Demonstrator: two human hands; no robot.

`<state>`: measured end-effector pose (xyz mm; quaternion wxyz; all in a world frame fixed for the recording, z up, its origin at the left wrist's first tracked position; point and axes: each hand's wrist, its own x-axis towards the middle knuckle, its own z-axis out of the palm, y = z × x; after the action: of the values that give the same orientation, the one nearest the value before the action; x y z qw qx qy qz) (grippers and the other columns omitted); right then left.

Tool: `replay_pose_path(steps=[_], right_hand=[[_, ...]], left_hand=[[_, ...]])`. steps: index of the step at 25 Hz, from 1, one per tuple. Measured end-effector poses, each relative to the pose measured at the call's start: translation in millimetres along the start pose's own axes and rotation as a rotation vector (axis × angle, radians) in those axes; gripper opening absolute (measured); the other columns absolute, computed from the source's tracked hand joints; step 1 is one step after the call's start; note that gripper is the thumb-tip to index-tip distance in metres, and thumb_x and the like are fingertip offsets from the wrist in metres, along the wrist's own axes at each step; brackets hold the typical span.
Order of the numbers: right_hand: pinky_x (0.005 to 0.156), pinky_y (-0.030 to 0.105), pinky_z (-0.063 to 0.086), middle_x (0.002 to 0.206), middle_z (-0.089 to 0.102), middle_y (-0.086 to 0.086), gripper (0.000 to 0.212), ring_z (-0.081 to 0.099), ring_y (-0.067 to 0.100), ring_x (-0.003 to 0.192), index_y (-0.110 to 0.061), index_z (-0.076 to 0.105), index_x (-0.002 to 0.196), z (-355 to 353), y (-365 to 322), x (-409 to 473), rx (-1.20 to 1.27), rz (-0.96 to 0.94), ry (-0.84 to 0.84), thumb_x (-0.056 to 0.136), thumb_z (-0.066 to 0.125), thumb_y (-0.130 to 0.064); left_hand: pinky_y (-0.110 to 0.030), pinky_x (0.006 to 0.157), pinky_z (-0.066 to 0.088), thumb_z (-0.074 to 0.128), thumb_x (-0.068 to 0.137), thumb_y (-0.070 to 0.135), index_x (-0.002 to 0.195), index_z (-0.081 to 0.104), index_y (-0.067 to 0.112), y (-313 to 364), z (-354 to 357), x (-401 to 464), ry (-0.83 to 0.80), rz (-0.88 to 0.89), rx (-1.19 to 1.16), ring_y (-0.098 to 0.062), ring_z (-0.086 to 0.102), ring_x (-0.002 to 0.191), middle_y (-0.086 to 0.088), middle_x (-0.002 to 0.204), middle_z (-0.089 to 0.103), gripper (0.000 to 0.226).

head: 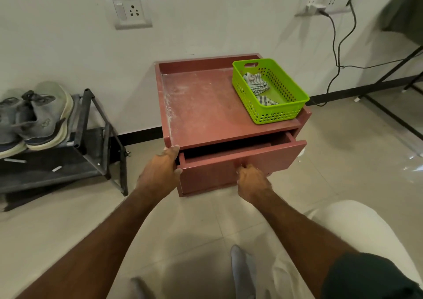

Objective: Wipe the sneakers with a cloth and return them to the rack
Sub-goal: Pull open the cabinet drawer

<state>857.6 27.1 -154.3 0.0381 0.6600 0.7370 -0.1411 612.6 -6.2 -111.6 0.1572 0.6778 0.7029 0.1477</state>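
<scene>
Grey sneakers [34,117] with pale soles lean on the top shelf of a black metal shoe rack [91,124] at the left. A striped cloth [255,84] lies inside a green plastic basket [283,110] on the back right of a low red cabinet [201,106]. The cabinet's drawer [270,159] stands partly pulled out. My left hand [160,170] grips the cabinet's front left corner. My right hand [251,179] is closed on the drawer's front, around a small handle hidden by the fingers.
The cabinet stands against a white wall with a switch socket [132,11]. A charger and black cables [336,46] hang at the right, beside black table legs [389,110]. My bent knee in pale trousers [357,234] is at lower right on the tiled floor.
</scene>
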Motion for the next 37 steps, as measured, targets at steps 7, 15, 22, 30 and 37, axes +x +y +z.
replay_pose_path(steps=[7, 15, 22, 30, 37], right_hand=[[0.104, 0.042, 0.041, 0.131, 0.056, 0.008, 0.046, 0.052, 0.026, 0.12, -0.009, 0.052, 0.132, 0.0, -59.0, -19.9, -0.007, -0.483, 0.3, 0.086, 0.055, -0.011], [0.124, 0.04, 0.011, 0.154, 0.036, 0.008, 0.078, 0.026, 0.024, 0.146, -0.009, 0.025, 0.153, 19.8, -53.7, -79.7, -0.003, -0.391, 0.146, 0.081, 0.056, -0.009], [0.121, 0.038, 0.023, 0.146, 0.044, 0.008, 0.072, 0.034, 0.026, 0.14, -0.008, 0.036, 0.147, 17.0, -53.2, -108.4, 0.065, -0.337, 0.136, 0.079, 0.056, -0.01], [0.106, 0.036, 0.039, 0.122, 0.056, 0.005, 0.048, 0.05, 0.023, 0.114, -0.011, 0.05, 0.128, 16.5, -58.0, -109.8, 0.077, -0.313, 0.198, 0.081, 0.063, -0.013], [0.118, 0.042, 0.029, 0.142, 0.049, 0.009, 0.062, 0.041, 0.027, 0.134, -0.009, 0.041, 0.143, 12.3, -66.2, -111.3, 0.036, -0.296, 0.111, 0.084, 0.061, -0.016]], left_hand=[[-0.043, 0.123, 0.024, 0.044, 0.103, 0.02, 0.16, 0.01, 0.015, -12.1, 10.1, -8.6, -0.198, 0.024, 0.089, -0.024, 0.015, 0.154, -0.007, 0.167, 0.012, 0.067], [-0.039, 0.124, 0.018, 0.055, 0.095, 0.007, 0.159, -0.008, 0.017, -15.1, 32.4, -27.8, -0.417, 0.097, 0.158, -0.023, -0.001, 0.155, -0.005, 0.168, -0.01, 0.091], [-0.046, 0.124, 0.02, 0.055, 0.09, -0.002, 0.158, -0.011, 0.02, -11.8, 37.3, -56.9, -0.427, 0.082, 0.208, -0.023, -0.003, 0.155, -0.001, 0.167, -0.016, 0.098], [-0.036, 0.122, 0.014, 0.057, 0.096, 0.009, 0.16, -0.002, 0.018, -39.4, 30.7, -69.8, -0.476, 0.015, 0.197, -0.021, 0.001, 0.155, -0.002, 0.168, -0.006, 0.088], [-0.038, 0.123, 0.019, 0.057, 0.098, 0.015, 0.161, 0.005, 0.018, -20.2, 28.5, -66.8, -0.502, 0.085, 0.202, -0.022, 0.008, 0.155, -0.002, 0.168, -0.001, 0.082]])
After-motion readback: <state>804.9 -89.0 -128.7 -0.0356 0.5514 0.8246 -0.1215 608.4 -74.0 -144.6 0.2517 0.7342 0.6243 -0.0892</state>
